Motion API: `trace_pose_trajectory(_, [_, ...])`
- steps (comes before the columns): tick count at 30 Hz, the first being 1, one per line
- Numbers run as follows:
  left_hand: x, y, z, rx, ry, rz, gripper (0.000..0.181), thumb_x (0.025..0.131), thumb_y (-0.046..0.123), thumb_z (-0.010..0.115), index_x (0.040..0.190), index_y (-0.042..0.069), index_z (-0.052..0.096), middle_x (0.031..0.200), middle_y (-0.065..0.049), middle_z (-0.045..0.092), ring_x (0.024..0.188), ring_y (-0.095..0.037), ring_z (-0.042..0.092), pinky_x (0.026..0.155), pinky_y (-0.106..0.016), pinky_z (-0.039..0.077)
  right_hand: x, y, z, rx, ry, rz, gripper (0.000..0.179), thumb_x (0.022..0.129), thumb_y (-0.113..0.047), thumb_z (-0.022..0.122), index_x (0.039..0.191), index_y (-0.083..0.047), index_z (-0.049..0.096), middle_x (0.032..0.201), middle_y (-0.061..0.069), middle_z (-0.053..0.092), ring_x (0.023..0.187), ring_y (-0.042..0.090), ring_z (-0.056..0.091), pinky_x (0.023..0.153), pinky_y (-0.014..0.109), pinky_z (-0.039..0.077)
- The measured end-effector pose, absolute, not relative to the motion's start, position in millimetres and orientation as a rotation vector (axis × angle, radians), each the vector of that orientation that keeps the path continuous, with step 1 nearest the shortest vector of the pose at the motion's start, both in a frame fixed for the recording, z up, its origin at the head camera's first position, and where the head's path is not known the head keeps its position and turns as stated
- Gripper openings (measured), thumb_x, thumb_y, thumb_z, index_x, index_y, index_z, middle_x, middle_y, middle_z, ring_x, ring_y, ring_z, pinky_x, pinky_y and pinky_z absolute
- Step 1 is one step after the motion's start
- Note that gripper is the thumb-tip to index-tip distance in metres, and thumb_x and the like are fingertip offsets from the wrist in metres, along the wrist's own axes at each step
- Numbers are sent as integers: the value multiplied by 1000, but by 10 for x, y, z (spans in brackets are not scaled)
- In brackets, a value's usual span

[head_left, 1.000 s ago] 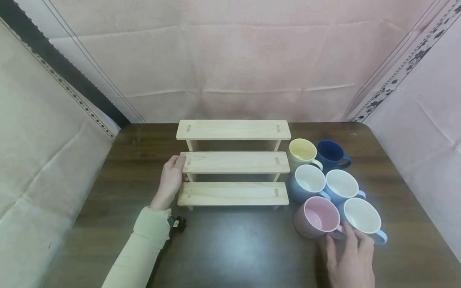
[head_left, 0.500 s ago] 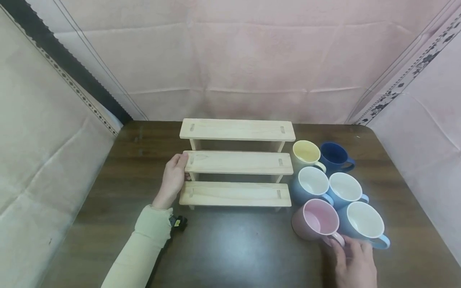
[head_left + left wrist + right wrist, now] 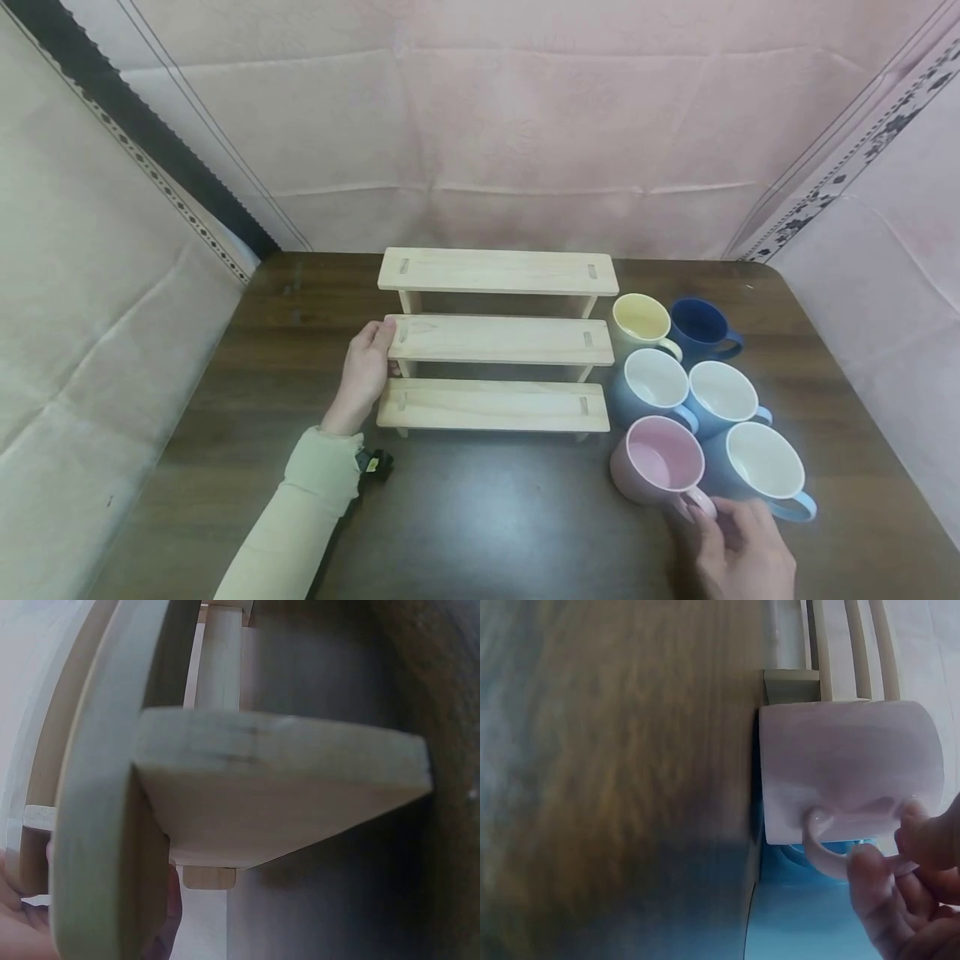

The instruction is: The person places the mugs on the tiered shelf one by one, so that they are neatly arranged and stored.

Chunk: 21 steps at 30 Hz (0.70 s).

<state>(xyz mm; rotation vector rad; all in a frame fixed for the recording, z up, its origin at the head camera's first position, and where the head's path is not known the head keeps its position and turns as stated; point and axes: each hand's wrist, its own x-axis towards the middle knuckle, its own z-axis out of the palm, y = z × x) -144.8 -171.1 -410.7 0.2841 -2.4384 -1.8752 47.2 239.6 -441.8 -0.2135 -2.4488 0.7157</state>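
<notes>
A three-tier stepped wooden rack (image 3: pixel 498 340) stands on the table. My left hand (image 3: pixel 363 367) grips the left end of its middle board, thumb on top. In the left wrist view the rack's board end and leg (image 3: pixel 262 750) fill the middle, hiding most of the fingers. To the right of the rack is a pink mug (image 3: pixel 658 462), upright with its handle toward me. My right hand (image 3: pixel 750 546) pinches that handle; in the right wrist view fingers and thumb close around the mug handle (image 3: pixel 826 859). Light blue mugs (image 3: pixel 765 462) stand right behind and beside it.
A yellow mug (image 3: pixel 639 321) and a dark blue mug (image 3: pixel 701 329) stand at the back of the cluster, near the rack's right end. Pale cloth (image 3: pixel 517 125) hangs behind the brown wooden table (image 3: pixel 480 517) and along both sides.
My right hand has shifted slightly right and taken hold of the pink mug's handle, which has turned toward me. The left hand keeps its grip on the rack. The view has shifted slightly.
</notes>
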Motion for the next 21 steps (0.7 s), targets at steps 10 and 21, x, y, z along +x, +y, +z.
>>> trace_pose_trajectory(10, [-1452, -1722, -4097, 265, -2460, -1858, 47, 105, 40, 37, 106, -3, 55, 73, -5, 48, 60, -15, 49, 57, -25, 44, 450, 2360, -4230, -112, -2380, 783, 27, 65, 14, 82, 84, 3, 65, 76, 4, 53, 74, -20, 43, 61, 4, 41])
trace_pose_trajectory(21, [-1457, -1720, -4095, 253, -2486, -1848, 47, 106, 40, 35, 108, -3, 54, 74, -5, 49, 61, -15, 49, 58, -25, 44, 193, 2403, -3876, 239, -2225, 822, 49, 95, -41, 61, 83, 6, 65, 77, 10, 56, 85, -11, 48, 82, 3, 37])
